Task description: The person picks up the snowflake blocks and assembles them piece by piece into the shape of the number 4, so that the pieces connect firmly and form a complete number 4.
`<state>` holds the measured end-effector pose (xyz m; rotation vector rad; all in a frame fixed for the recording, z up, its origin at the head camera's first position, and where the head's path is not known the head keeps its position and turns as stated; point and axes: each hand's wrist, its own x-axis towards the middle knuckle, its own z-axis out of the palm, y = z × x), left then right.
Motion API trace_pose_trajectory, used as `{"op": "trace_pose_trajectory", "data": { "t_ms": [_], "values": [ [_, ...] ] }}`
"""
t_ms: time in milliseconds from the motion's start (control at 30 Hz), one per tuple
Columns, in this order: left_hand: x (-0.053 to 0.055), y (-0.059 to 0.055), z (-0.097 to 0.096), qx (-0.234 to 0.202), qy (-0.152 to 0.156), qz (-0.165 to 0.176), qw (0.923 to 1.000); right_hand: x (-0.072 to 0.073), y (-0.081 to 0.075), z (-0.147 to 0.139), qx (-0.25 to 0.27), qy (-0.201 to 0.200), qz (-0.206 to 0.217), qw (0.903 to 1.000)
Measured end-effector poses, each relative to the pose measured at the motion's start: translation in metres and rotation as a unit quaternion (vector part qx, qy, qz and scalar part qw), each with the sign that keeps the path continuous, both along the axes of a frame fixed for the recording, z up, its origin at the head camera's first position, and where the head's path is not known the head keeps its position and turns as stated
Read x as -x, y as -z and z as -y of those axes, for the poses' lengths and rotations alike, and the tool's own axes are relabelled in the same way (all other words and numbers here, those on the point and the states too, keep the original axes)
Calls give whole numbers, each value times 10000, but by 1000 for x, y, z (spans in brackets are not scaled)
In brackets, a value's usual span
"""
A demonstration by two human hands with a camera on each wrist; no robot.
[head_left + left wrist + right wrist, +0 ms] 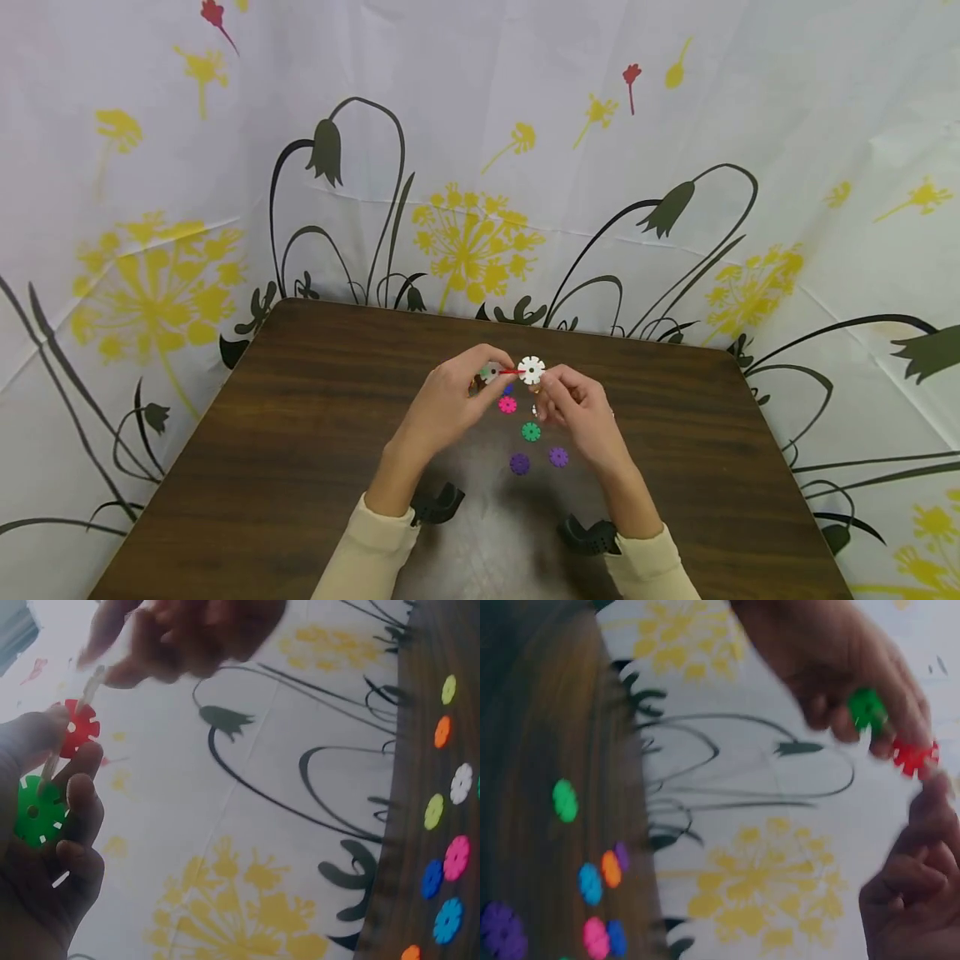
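Above the table, my left hand [450, 396] pinches a short chain of notched plastic discs between thumb and fingers. The chain has a green disc [39, 812], a white disc [491, 372] and a red disc [81, 729]. My right hand [581, 408] grips another white disc [532, 370] by its edge with thumb and fingertips. In the head view this disc faces the camera, right at the end of the red disc, which shows edge-on. The left wrist view shows it edge-on, meeting the red disc's rim.
Below the hands, loose discs lie on the dark wooden table [300, 433]: a pink disc [507, 404], a green one [531, 432], two purple discs [520, 464] and several others. A white flowered cloth [480, 150] hangs behind the table's far edge.
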<state>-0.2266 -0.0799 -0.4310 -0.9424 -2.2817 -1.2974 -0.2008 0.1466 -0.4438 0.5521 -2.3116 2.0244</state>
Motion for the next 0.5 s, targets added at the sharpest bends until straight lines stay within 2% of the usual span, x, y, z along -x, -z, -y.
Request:
{"op": "trace_pose_trajectory", "data": {
  "t_ms": [67,133,233,367,500],
  "values": [
    [-2,0,3,3,-112,79,9999,-2,13,-4,-423,-297,15,9987],
    [-4,-1,5,2,-121,153,9998,-6,29,-6,-985,-434,137,9941],
    [-6,-2,9,-6,-68,240,9997,-11,50,-8,-1950,-195,400,9798],
    [-8,-7,13,38,-140,198,9997,-11,75,-9,-3208,309,466,9455],
    [-10,-13,17,99,-92,62,9999,-9,92,-11,-4168,404,575,9063]
  ]
}}
